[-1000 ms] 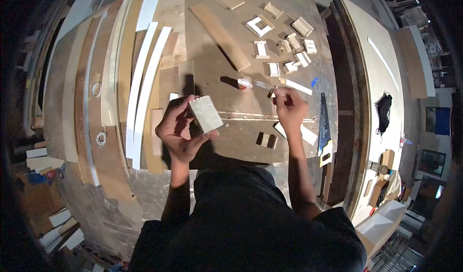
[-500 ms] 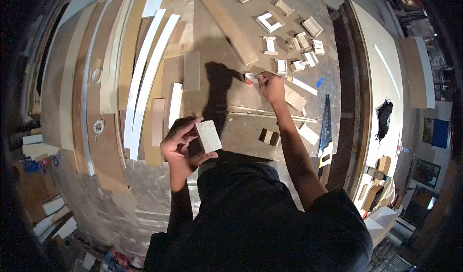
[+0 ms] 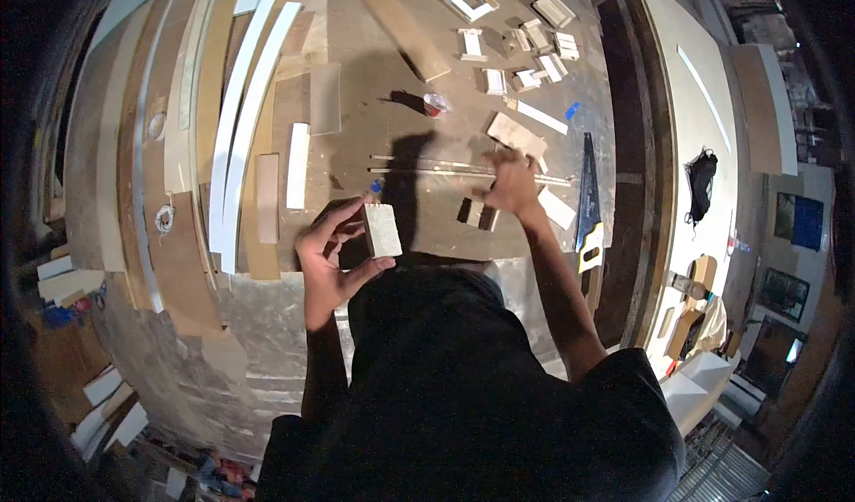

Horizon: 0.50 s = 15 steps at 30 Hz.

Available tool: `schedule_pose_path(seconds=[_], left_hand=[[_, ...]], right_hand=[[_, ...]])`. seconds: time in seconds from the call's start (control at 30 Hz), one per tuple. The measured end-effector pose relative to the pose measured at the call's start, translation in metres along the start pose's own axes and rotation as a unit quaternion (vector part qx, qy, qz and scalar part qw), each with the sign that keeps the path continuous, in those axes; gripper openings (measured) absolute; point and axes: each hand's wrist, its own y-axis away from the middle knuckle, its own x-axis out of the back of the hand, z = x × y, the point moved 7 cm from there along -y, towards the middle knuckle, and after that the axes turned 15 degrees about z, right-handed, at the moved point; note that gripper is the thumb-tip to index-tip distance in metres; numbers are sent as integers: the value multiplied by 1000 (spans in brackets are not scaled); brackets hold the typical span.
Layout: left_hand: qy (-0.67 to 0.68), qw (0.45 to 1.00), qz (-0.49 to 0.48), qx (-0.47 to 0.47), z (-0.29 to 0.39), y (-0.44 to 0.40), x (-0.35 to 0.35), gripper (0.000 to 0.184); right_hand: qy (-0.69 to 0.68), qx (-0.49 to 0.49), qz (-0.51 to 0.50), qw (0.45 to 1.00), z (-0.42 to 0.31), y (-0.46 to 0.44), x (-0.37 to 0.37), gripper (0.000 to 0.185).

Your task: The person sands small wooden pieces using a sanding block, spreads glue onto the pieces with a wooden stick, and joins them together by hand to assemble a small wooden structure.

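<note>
My left hand [image 3: 328, 253] grips a small pale wooden block [image 3: 382, 231] between thumb and fingers, close to the table's front edge. The block stands tilted, with small notches along its top end. My right hand [image 3: 514, 186] has its fingers spread and holds nothing. It hovers above thin wooden strips [image 3: 419, 171], just beyond a small wooden piece [image 3: 477, 214] with a dark hollow. I cannot tell whether the fingers touch the strips. A small plastic cup with red on it [image 3: 435, 104] sits farther back.
Several small wooden assemblies [image 3: 536, 36] cluster at the back right. A handsaw [image 3: 587, 204] lies along the right edge, near a flat wooden board [image 3: 517, 134]. Long white strips [image 3: 254, 128] and planks line the left. A dark gap separates the neighbouring bench [image 3: 663, 172].
My right hand has let go of the small cup and come back toward me, its fingers opening. My left hand still holds the block. The view has shifted slightly.
</note>
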Motion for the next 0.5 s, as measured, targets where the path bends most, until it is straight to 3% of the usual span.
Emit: schedule_pose_path(seconds=[0.07, 0.13, 0.2, 0.33, 0.43, 0.5], left_hand=[[6, 1000, -17, 6, 0, 2, -12, 75], [45, 998, -36, -2, 0, 4, -24, 74], [38, 998, -48, 0, 1, 6, -33, 74], [58, 996, -64, -10, 5, 6, -49, 74], [53, 996, -73, -6, 6, 9, -58, 74], [52, 996, -76, 1, 5, 12, -62, 73]], right_hand=[[38, 8, -111, 993, -2, 32, -31, 99], [90, 22, -46, 995, -9, 53, -49, 96], [120, 6, -98, 988, -7, 62, -72, 92], [135, -28, -91, 986, 2, 74, -81, 84], [69, -53, 10, 996, 7, 77, -83, 53], [57, -45, 27, 997, 8, 79, -82, 51]])
